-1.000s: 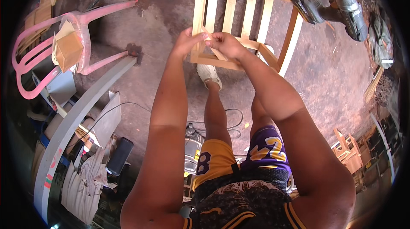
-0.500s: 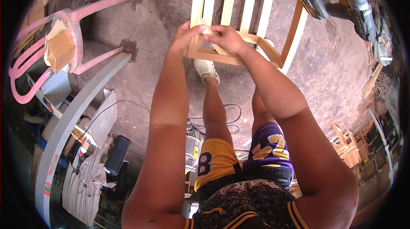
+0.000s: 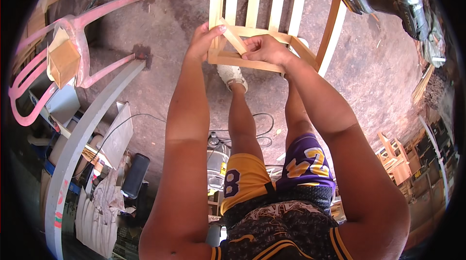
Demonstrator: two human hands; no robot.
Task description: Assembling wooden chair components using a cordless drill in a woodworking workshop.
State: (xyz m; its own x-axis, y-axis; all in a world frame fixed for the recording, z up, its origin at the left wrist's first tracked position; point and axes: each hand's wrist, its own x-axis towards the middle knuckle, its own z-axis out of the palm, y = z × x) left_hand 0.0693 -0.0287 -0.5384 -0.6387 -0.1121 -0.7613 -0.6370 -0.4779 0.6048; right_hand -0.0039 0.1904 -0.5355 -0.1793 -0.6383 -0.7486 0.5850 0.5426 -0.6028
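Note:
A short, flat wooden strip (image 3: 234, 37) lies slanted across the near left corner of a pale slatted wooden frame (image 3: 249, 62). My left hand (image 3: 200, 41) is closed around the frame's left side rail, its thumb against the strip's upper end. With thumb and fingers, my right hand (image 3: 267, 50) pinches the strip's lower end above the near rail. The fingers of my left hand are partly hidden behind the rail.
A cordless drill (image 3: 386, 3) rests on the wooden surface at the far right. On the left are a pink plastic chair (image 3: 85, 46) carrying a wooden block (image 3: 64, 62) and a long grey beam (image 3: 92, 107). A cable (image 3: 264, 129) loops on the floor near my legs.
My right hand has slid from about the strip's middle to its lower end, uncovering more of it. My left hand stays at the rail. The whole view has shifted slightly.

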